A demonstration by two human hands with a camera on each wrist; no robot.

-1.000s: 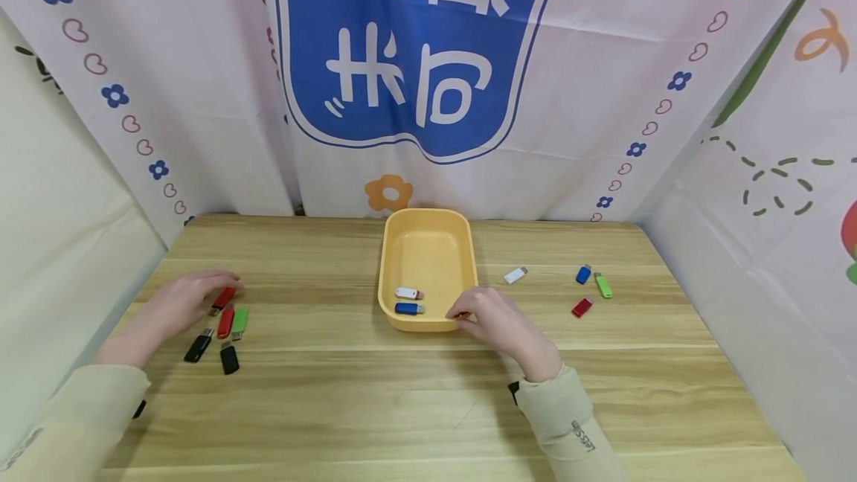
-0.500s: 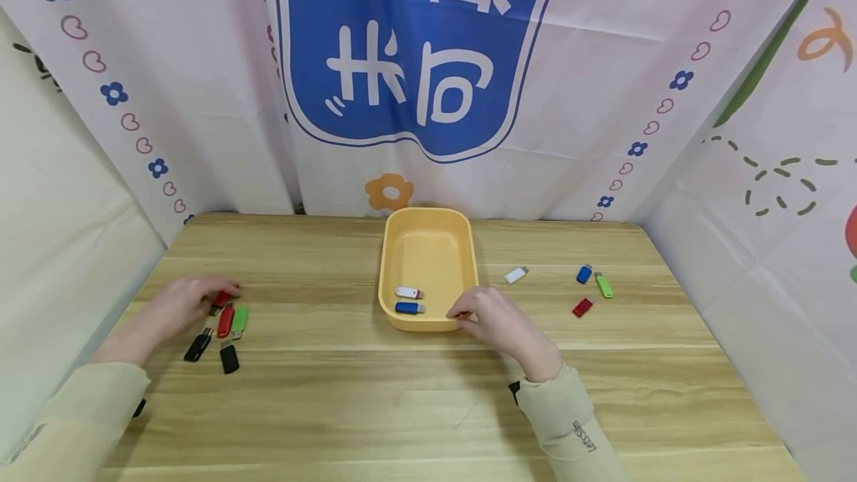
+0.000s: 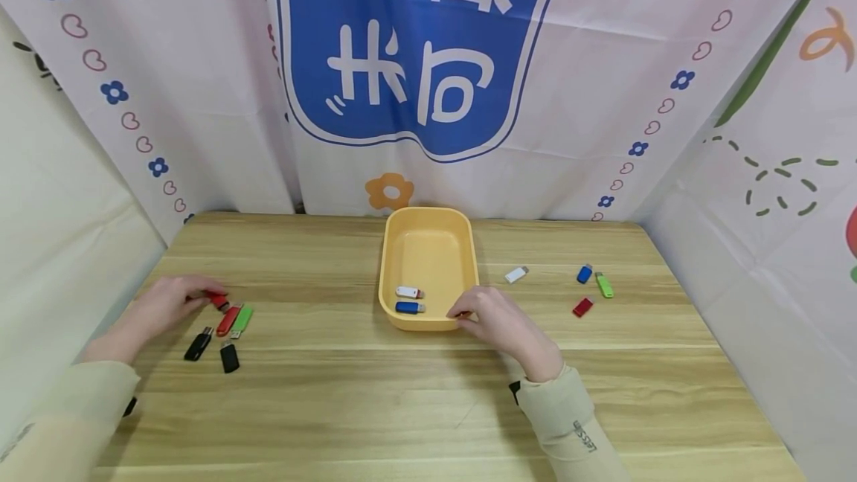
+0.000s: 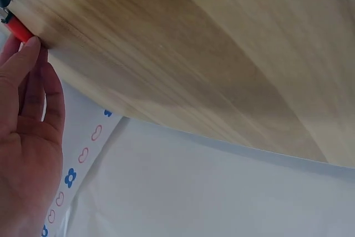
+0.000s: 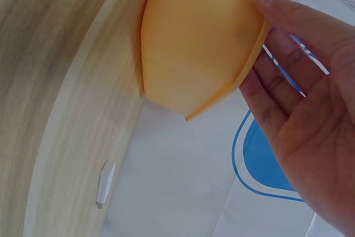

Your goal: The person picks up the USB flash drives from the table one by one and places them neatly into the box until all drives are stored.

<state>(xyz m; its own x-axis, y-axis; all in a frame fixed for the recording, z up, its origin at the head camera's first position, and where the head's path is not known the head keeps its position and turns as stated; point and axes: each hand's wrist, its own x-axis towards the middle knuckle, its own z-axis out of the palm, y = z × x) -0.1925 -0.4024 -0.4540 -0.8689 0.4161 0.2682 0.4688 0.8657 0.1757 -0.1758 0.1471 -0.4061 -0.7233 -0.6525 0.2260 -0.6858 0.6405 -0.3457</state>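
Observation:
My left hand (image 3: pixel 161 307) pinches a red USB flash drive (image 3: pixel 217 302) between thumb and fingers at the left of the table. In the left wrist view, the thumb lies along the drive's red body (image 4: pixel 19 29), its metal plug pointing away from the hand. Right beside it lie a second red flash drive (image 3: pixel 228 320) and a green one (image 3: pixel 242 322). Two black drives, one (image 3: pixel 198 344) left and one (image 3: pixel 230 357) right, are nearer the front. My right hand (image 3: pixel 505 327) grips the near right corner of a yellow box (image 3: pixel 387 274), thumb over the rim, fingers outside.
Inside the box lie a white flash drive (image 3: pixel 408 292) and a blue one (image 3: pixel 409 308). On the right of the table are a white drive (image 3: pixel 515 274), a blue one (image 3: pixel 585 274), a green one (image 3: pixel 604 285) and a red one (image 3: pixel 582 308). Cloth curtains (image 3: pixel 562 169) enclose the table.
My left hand has drawn slightly left, and the red flash drive it pinches has turned. The neighbouring red and green drives have tilted and shifted a little. The right hand stays on the box.

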